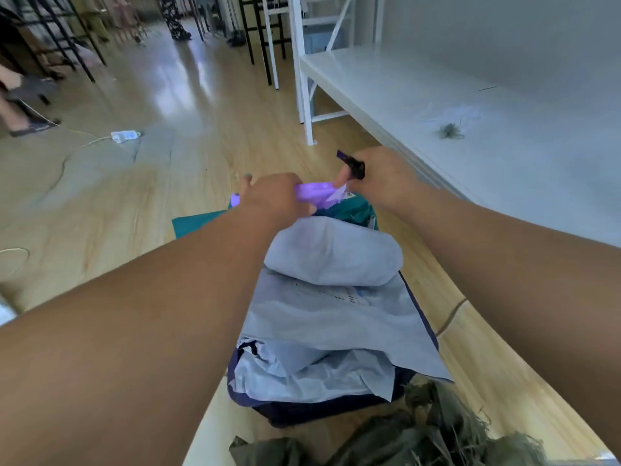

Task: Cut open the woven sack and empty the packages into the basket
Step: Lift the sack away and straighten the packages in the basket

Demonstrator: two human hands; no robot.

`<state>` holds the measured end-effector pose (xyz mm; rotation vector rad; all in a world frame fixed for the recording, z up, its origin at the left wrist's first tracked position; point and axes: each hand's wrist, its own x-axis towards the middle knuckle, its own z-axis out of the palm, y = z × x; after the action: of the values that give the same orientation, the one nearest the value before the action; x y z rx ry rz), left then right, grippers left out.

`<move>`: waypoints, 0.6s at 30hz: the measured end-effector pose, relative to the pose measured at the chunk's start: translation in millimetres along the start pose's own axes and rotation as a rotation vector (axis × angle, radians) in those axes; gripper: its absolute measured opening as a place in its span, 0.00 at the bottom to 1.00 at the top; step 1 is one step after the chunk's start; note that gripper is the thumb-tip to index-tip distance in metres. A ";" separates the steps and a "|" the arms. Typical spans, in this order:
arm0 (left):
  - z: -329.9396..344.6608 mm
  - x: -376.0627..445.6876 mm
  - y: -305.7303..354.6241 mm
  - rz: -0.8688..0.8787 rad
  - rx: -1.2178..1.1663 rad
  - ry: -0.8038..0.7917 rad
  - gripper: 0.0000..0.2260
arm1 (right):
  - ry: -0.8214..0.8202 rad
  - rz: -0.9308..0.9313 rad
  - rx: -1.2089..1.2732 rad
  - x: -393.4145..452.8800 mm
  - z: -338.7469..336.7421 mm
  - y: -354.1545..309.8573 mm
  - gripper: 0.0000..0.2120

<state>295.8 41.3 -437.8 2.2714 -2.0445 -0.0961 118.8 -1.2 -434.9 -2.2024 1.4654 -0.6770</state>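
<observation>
The left hand (272, 196) grips a purple utility knife (312, 193), and the right hand (379, 176) pinches a small dark piece (353, 166), perhaps the knife's cap; I cannot tell. Below the hands, grey plastic mailer packages (332, 253) lie piled in a dark blue basket (336, 408) on the wooden floor (168, 146). The frayed olive woven sack (420, 432) lies at the near edge, already cut, it seems. The packages look soft, light and slippery, so it seems better to take them by a folded edge. A white worktop (470, 112) stands to the right.
</observation>
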 end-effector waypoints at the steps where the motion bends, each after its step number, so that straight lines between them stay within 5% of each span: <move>1: 3.6 -0.6 -6.2 0.004 -0.031 -0.082 0.18 | -0.021 0.052 -0.033 0.6 3.6 7.2 0.11; 7: 5.7 1.7 -1.3 0.038 0.006 0.017 0.31 | -0.095 0.197 -0.054 -3.8 5.3 17.4 0.11; 11: -4.7 5.6 14.1 0.043 0.146 0.031 0.28 | -0.024 0.212 -0.020 -9.0 0.9 11.5 0.13; 14: -1.9 -0.9 25.2 0.009 0.170 -0.040 0.27 | -0.134 0.218 -0.058 -18.9 4.1 12.5 0.15; 18: 10.9 -16.8 61.7 0.182 0.056 0.352 0.21 | 0.100 0.381 -0.024 -40.6 1.6 37.2 0.05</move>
<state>231.8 51.4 -442.3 1.9459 -2.0668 0.3507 79.2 23.0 -464.5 -1.8496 1.8836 -0.6465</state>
